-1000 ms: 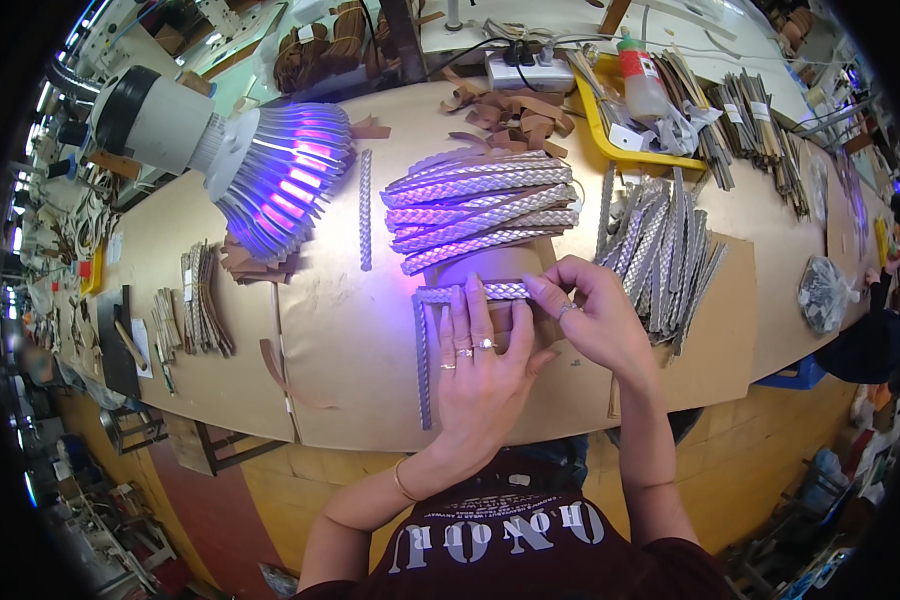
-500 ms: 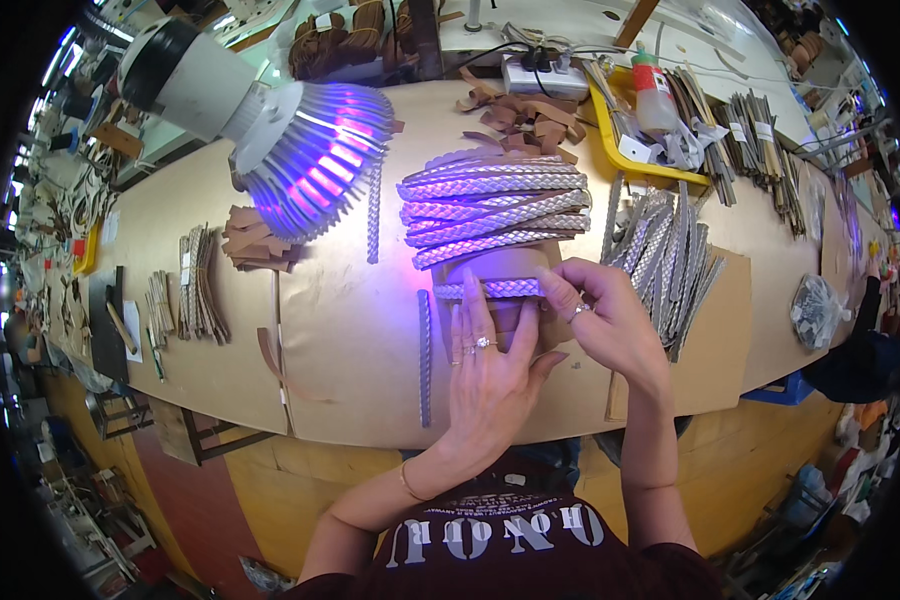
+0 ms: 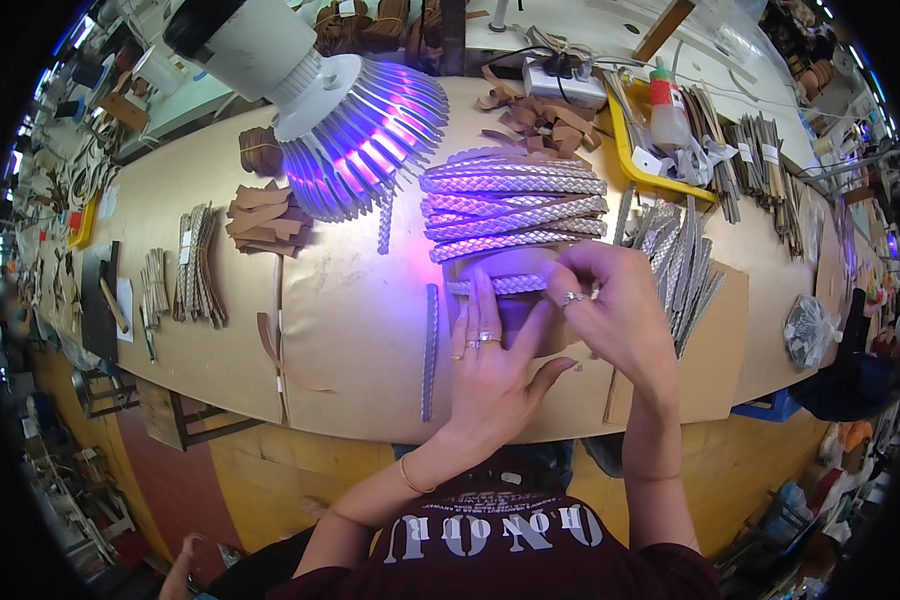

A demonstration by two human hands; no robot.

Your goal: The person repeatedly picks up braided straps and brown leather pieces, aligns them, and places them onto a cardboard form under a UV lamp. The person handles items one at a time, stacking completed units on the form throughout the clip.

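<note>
A short silvery braided strip (image 3: 518, 283) lies crosswise over a brown piece (image 3: 495, 262) below the bundle. My left hand (image 3: 495, 380) is spread open, its fingertips pressing on the strip's left part and the brown piece. At the strip's right end my right hand (image 3: 615, 315) is closed in a pinch; its fingers hide that end. Just beyond, a thick bundle of silvery braided strips (image 3: 515, 205) is wound around something brown. One loose braided strip (image 3: 430, 350) lies left of my left hand.
A ribbed lamp (image 3: 365, 135) glows violet over the table, left of the bundle. Brown scraps (image 3: 555, 125) lie behind it. On the right are a yellow tray (image 3: 630, 150) with a bottle (image 3: 667, 115), more braided strips (image 3: 685, 260) and cardboard (image 3: 720, 340).
My right hand has rolled over at the strip's end, its back now turned more upward. My left hand stays on the strip. The view has shifted slightly, and another person's arm shows at lower left.
</note>
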